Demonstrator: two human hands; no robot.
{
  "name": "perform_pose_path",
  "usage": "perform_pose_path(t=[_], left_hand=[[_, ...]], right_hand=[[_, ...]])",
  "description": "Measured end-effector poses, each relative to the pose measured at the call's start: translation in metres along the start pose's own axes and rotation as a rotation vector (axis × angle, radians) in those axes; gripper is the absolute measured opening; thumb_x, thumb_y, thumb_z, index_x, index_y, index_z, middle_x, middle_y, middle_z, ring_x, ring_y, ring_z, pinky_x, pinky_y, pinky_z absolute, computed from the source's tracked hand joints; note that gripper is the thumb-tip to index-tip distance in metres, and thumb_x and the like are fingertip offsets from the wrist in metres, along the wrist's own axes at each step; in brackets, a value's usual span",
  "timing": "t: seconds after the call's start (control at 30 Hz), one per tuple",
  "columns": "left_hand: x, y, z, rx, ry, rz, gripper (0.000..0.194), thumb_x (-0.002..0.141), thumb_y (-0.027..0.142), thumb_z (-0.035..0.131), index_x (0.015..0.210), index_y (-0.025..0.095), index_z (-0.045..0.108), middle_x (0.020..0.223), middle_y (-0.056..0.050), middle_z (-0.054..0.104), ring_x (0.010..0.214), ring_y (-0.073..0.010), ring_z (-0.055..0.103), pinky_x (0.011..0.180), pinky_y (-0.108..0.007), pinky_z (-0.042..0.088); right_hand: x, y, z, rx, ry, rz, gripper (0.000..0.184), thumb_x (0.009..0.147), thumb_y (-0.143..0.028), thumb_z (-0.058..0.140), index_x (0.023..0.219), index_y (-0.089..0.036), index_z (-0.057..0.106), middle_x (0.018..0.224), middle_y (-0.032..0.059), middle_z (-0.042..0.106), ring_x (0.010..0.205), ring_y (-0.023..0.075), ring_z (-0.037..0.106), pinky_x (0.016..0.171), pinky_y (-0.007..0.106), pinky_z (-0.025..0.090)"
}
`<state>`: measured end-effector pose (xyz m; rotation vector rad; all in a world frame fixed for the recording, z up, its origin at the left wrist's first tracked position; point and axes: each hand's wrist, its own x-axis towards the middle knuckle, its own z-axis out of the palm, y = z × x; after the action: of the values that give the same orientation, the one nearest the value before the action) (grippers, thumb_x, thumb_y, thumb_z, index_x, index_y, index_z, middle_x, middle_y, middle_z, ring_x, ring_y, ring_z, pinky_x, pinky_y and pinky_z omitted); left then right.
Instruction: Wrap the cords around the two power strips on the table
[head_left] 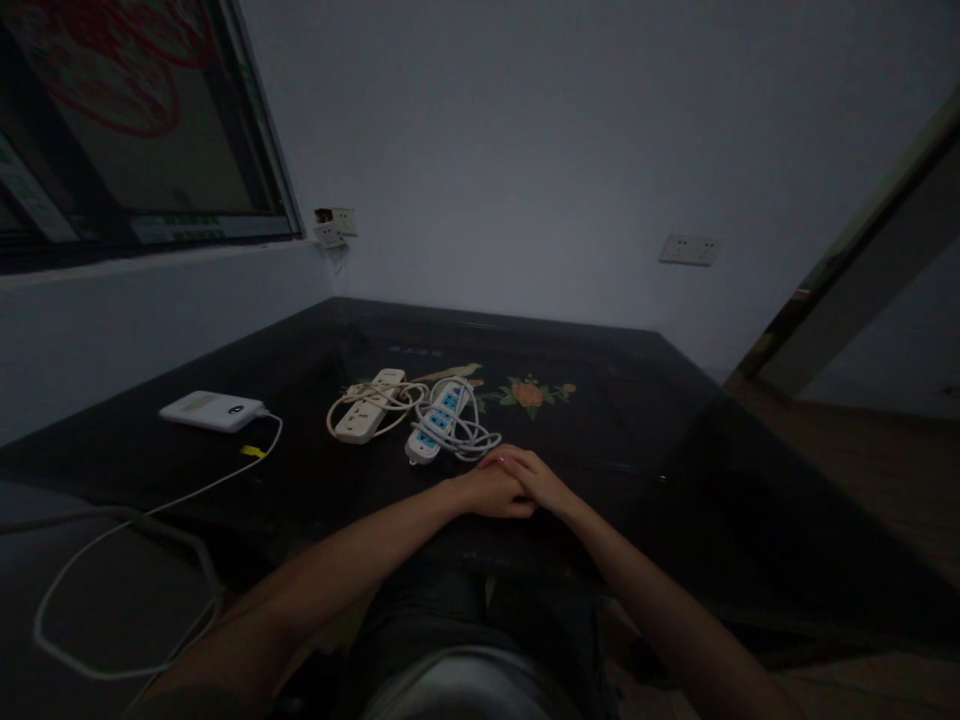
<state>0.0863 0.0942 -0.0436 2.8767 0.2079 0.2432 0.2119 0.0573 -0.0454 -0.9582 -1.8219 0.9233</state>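
My left hand (489, 494) rests on the dark tabletop (360, 520), partly covered by my right hand (541, 480). The right hand lies across it with fingers laid over its back; neither holds an object. The left fingers that show are stretched out loosely, and the rest are hidden. Just beyond the hands is a white power strip with blue sockets (429, 437), its pale cord (480, 440) looped around it. Left of it lies a cream power strip (358, 420), its cord (332, 415) coiled about it.
A white power bank-like device (210, 410) lies at the left, its white cable (97, 540) running off the table's near edge. A yellow scrap (253, 452) sits beside it. Wall sockets (690, 249) are beyond the table; a window (142, 120) is at the left.
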Motion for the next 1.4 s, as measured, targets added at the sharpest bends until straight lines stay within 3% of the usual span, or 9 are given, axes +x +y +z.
perform_pose_path(t=[1.4], left_hand=[[0.0000,-0.0014,0.0034,0.007,-0.009,-0.010,0.020,0.081,0.018,0.059,0.097,0.015,0.072,0.099,-0.007,0.073,0.091,-0.0185,0.066,0.081,-0.023,0.048]], right_hand=[[-0.0014,-0.0017,-0.0004,-0.026,-0.005,0.008,0.040,0.094,-0.046,0.042,0.094,-0.018,0.071,0.097,0.0071,0.069,0.097,0.0208,0.062,0.095,0.036,0.042]])
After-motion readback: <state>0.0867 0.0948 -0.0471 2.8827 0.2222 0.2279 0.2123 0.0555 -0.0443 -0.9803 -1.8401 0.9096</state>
